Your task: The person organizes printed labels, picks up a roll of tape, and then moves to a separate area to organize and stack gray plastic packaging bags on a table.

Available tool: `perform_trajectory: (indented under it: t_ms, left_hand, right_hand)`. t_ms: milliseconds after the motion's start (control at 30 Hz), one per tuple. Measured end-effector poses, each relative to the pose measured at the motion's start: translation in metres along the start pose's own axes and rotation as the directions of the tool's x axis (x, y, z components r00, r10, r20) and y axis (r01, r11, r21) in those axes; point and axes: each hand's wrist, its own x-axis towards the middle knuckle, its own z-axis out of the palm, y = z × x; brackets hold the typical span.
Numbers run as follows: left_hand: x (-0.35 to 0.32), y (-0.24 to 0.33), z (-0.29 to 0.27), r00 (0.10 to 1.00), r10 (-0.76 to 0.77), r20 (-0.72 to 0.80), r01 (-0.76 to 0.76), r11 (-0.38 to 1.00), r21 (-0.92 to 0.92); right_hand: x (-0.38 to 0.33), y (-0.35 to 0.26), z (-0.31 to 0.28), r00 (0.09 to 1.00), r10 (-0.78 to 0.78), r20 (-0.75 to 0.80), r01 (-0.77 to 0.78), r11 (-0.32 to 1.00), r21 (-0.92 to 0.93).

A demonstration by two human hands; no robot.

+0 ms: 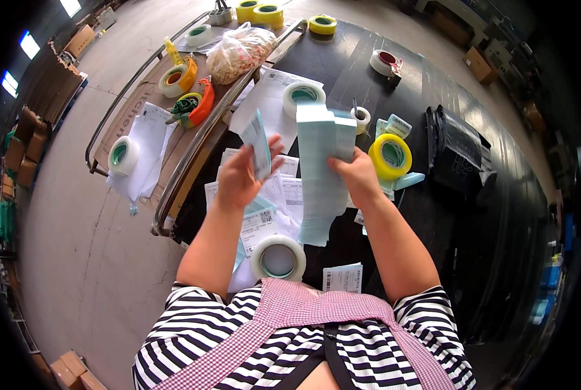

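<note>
My left hand [237, 182] is raised over the papers, closed on a small label sheet [260, 144] that is pale blue with printing on one face. My right hand [357, 174] grips the edge of a thick folded strip of pale blue labels [317, 188], which hangs down in front of me. Beneath my hands lie white printed sheets [293, 192] and a loose label [258, 227]. A roll of clear tape [278, 257] rests close to my chest, with a small stack of labels [342, 278] beside it.
A yellow tape roll [390, 156] sits right of my right hand, and a black plastic package [456, 149] lies farther right on the black table [427, 260]. At left, a metal-railed cart [193, 159] carries orange tape dispensers [202, 104] and a filled plastic bag [241, 53].
</note>
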Motion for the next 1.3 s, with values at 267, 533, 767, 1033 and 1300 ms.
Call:
perform_trajectory:
  t_ms: [267, 533, 767, 1033, 1300]
  left_hand:
    - [0.013, -0.028, 0.015, 0.926, 0.017, 0.377, 0.053, 0.983, -0.176]
    - [0.007, -0.016, 0.038, 0.868, 0.084, 0.489, 0.004, 0.984, -0.177]
    - [0.012, -0.018, 0.032, 0.87, 0.073, 0.487, 0.024, 0.982, -0.189]
    - [0.007, -0.016, 0.039, 0.901, 0.077, 0.427, 0.027, 0.972, -0.233]
    - [0.011, -0.015, 0.026, 0.785, 0.086, 0.613, 0.142, 0.939, -0.313]
  right_hand:
    - [-0.056, 0.04, -0.007, 0.992, 0.014, 0.125, 0.002, 0.992, -0.127]
    - [-0.08, 0.025, 0.002, 0.987, -0.012, 0.158, 0.024, 0.997, -0.077]
    - [-0.08, 0.025, 0.0, 0.983, -0.021, 0.18, 0.043, 0.992, -0.116]
    - [-0.076, 0.032, -0.003, 0.982, -0.01, 0.19, 0.044, 0.983, -0.18]
    - [-0.076, 0.032, -0.001, 0.978, 0.022, 0.207, 0.022, 0.977, -0.211]
